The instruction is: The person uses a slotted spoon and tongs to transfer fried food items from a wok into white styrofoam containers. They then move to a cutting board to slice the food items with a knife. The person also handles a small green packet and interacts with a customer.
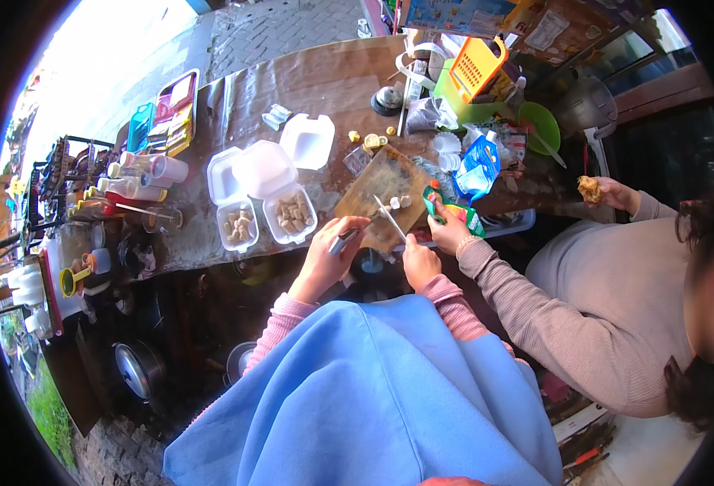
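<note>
My left hand [331, 252] grips a metal-handled utensil [343, 240], its far end over the near part of a worn wooden cutting board [363, 188]. A knife [390, 219] is in my right hand [421, 262], its blade pointing away over the board. Small pale pieces of food [395, 203] lie on the board beside the blade. Left of the board, two white foam boxes stand with raised lids, one smaller portion [240, 228] and one larger portion [294, 214] of brownish food pieces inside them. Another foam container [307, 141] lies behind.
At the right, another person's hand [451, 229] holds a green pouch [469, 220]; their other hand [618, 195] holds fried food. A blue pouch [478, 167], an orange grater [477, 68] and a green bowl [539, 126] are at the back right. Bottles [144, 176] crowd the left.
</note>
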A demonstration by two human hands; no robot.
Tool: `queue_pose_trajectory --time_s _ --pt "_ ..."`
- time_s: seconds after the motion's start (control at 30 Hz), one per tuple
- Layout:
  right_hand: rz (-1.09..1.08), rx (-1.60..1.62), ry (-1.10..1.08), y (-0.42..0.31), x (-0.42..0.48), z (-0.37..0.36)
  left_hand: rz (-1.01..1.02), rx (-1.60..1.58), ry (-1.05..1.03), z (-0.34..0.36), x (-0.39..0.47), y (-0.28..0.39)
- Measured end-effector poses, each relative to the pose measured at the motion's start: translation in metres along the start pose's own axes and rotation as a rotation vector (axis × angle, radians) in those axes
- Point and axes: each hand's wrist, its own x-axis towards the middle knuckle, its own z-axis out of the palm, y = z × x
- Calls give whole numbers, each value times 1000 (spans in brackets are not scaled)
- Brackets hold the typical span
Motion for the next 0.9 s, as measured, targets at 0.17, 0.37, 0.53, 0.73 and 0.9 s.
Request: queue_pose_trajectory --time_s 0.17,0.37,0.53,0.73,0.9 --pt "29 -2 16 0 5 1 10 -34 -7 0 3 -2" --pt "32 -23 -9 -3 7 -1 23 -67 -3 1 4 -9" --pt "23 -39 -37 -6 9 1 19 -45 -4 -1 3 -8" --pt "27 -61 -40 -2 12 7 23 -47 -16 0 6 -7" --pt "41 -41 -60 -4 12 4 18 -63 -10 0 5 -9"
